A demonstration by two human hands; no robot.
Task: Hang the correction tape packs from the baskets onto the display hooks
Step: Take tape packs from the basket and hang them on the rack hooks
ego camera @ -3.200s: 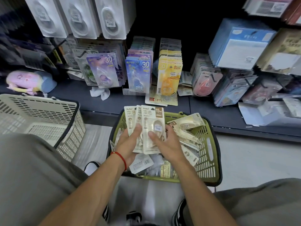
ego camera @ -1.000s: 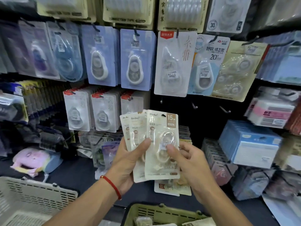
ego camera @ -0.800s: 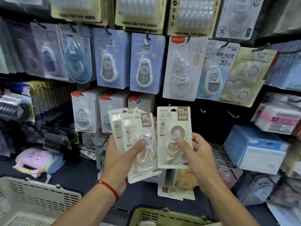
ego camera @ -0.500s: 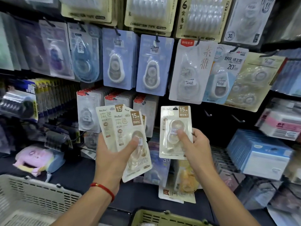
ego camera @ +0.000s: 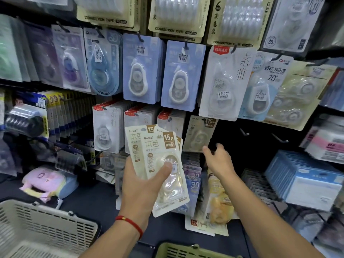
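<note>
A dark shop display wall (ego camera: 260,164) packed with carded correction tapes on hooks fills the background, with a dark shelf (ego camera: 89,198) running below it. The left hand (ego camera: 141,185), a red cord bracelet (ego camera: 130,223) at its wrist, grips a fanned stack of cream-coloured "15M" correction tape packs (ego camera: 163,164), thumb pressed across the front pack's clear blister and fingers curled behind. Just right of that stack and higher, a single cream correction tape pack (ego camera: 200,135) hangs on a black display hook (ego camera: 206,122). The right hand (ego camera: 220,161) sits just below the hung pack, fingers loosely spread and holding nothing, fingertips close to the pack's lower edge; whether they touch it cannot be told. Half a second earlier that hand was pinching this same pack, held in front of the wall beside the stack; it is now on the hook and released. Below the stack, the rims of a beige plastic basket (ego camera: 55,220) and an olive-green plastic basket (ego camera: 186,249) show at the bottom edge.
</note>
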